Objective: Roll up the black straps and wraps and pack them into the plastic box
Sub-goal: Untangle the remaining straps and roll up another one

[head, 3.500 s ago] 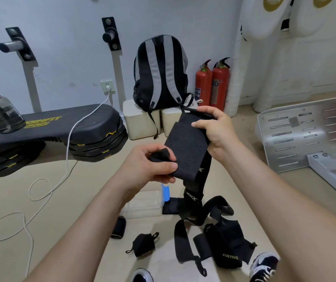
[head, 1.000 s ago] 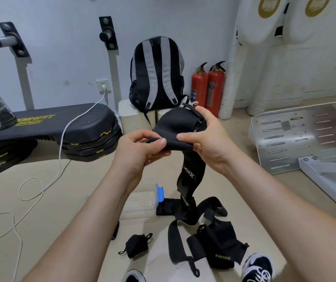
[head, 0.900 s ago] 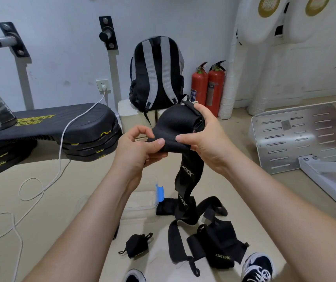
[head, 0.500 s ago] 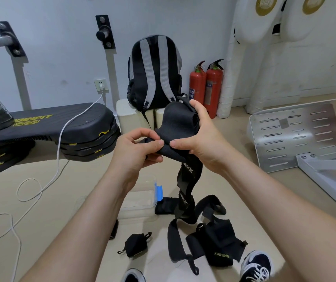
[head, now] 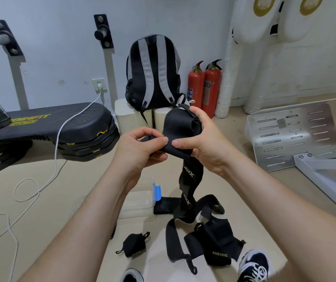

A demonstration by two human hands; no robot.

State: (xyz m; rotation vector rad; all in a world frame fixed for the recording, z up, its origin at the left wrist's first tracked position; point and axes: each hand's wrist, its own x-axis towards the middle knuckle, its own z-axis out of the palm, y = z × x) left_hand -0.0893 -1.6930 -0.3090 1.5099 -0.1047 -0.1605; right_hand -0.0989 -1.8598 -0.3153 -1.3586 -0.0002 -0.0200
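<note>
— The grip?
— Left hand [head: 140, 147] pinched the black wrap's [head: 181, 125] lower fold; right hand [head: 205, 143] clasped its rolled top, mid-air.
— Risk?
— The roll looked loose and might spring open; its tail [head: 189, 176] dangled into the strap pile [head: 215, 239] and could snag; the plastic box [head: 140, 202] sat on the floor just left, the way down seemingly open.

Two extinguishers [head: 196, 88] [head: 212, 88], one backpack [head: 152, 72], one box [head: 140, 207]

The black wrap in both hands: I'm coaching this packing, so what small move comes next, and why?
Probably roll one more turn: the left hand and right hand pinch the partly rolled black wrap, but its long tail hangs to the floor, unfit yet for the plastic box.
</note>
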